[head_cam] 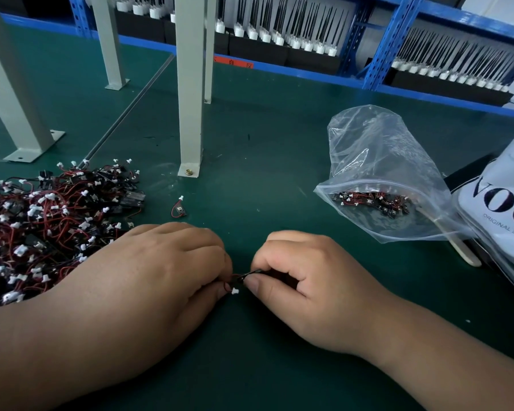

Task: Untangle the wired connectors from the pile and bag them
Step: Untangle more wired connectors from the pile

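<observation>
Your left hand and right hand both have fingers curled, pinching one wired connector between them; its wire runs roughly left to right, from hand to hand. The pile lies beside your left hand. The bag lies ahead and to the right with its mouth facing you, so your right hand is nearer.

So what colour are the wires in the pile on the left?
Red and black, seen most clearly in the head view of the pile.

Green mat, grey post, blue shelving
</observation>
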Available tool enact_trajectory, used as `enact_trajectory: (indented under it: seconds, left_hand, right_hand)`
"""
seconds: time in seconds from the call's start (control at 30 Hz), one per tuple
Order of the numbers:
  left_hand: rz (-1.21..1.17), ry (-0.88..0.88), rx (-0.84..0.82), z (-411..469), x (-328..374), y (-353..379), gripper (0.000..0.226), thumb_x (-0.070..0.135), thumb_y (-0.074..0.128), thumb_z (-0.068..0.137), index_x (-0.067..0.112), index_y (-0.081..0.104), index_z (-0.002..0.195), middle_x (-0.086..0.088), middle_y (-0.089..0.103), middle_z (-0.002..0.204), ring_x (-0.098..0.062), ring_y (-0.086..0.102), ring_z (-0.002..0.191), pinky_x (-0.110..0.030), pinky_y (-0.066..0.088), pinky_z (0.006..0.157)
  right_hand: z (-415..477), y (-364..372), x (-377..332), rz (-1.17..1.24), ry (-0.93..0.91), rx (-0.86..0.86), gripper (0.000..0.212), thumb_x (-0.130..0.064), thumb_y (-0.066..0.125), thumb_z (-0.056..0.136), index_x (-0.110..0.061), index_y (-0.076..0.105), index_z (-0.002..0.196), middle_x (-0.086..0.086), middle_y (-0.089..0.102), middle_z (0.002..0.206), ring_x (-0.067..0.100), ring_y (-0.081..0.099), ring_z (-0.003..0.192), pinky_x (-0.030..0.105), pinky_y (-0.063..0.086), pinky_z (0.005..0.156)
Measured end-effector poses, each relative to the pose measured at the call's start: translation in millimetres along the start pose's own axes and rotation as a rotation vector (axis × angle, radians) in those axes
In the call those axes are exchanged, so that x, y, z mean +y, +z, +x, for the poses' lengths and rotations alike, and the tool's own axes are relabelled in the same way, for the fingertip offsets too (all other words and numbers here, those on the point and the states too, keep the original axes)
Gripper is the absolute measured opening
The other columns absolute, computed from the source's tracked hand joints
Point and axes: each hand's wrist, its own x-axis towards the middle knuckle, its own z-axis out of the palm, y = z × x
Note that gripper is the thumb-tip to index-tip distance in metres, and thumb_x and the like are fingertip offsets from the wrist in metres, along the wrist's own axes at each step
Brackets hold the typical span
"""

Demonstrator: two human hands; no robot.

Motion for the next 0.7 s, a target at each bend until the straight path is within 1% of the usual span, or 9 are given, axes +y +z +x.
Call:
enact_trajectory:
  seconds: [0.07,0.13,0.27,0.4,0.7]
  left_hand:
    - [-0.044,-0.008,-0.010,-1.9,-2.6,-0.1,0.014,0.043,0.046,0.090,0.035,0.058,0.086,0.018,0.058,0.093,-0.012,0.060,0.084,-0.038,0.052,0.072]
    - [-0.042,-0.009,-0.021,-3.4,-4.2,1.2,0.010,0.045,0.048,0.089,0.037,0.055,0.087,0.020,0.057,0.094,-0.009,0.059,0.086,-0.037,0.052,0.072]
    - [-0.036,-0.027,-0.036,-3.5,-4.0,0.6,0.006,0.045,0.052,0.086,0.039,0.054,0.087,0.022,0.056,0.095,-0.006,0.058,0.088,-0.036,0.052,0.074]
    - [-0.037,-0.031,-0.041,-2.8,-2.1,-0.9,0.004,0.041,0.052,0.085,0.037,0.053,0.084,0.021,0.057,0.093,-0.008,0.059,0.087,-0.037,0.052,0.072]
    - [-0.043,-0.047,-0.043,-2.1,-1.3,-2.8,0.006,0.039,0.049,0.086,0.036,0.051,0.081,0.019,0.057,0.092,-0.009,0.059,0.087,-0.037,0.051,0.073]
  right_hand:
    - [0.3,0.0,1.3,0.009,0.002,0.005,0.019,-0.034,0.060,0.091,-0.020,0.063,0.079,-0.008,0.052,0.072,0.014,0.052,0.068,0.039,0.044,0.058]
    - [0.4,-0.4,2.6,0.018,0.008,0.016,0.020,-0.033,0.059,0.091,-0.020,0.062,0.077,-0.009,0.052,0.072,0.014,0.053,0.068,0.040,0.044,0.059]
    - [1.4,-1.4,6.0,0.044,0.038,0.055,0.019,-0.031,0.059,0.090,-0.020,0.062,0.075,-0.009,0.053,0.072,0.015,0.054,0.069,0.040,0.045,0.060]
    - [2.5,-0.6,7.6,0.056,0.046,0.069,0.019,-0.032,0.061,0.089,-0.021,0.062,0.074,-0.009,0.053,0.071,0.015,0.055,0.068,0.040,0.045,0.059]
    - [2.7,-0.7,10.4,0.088,0.054,0.099,0.019,-0.031,0.065,0.085,-0.022,0.061,0.070,-0.010,0.054,0.069,0.016,0.055,0.067,0.035,0.045,0.058]
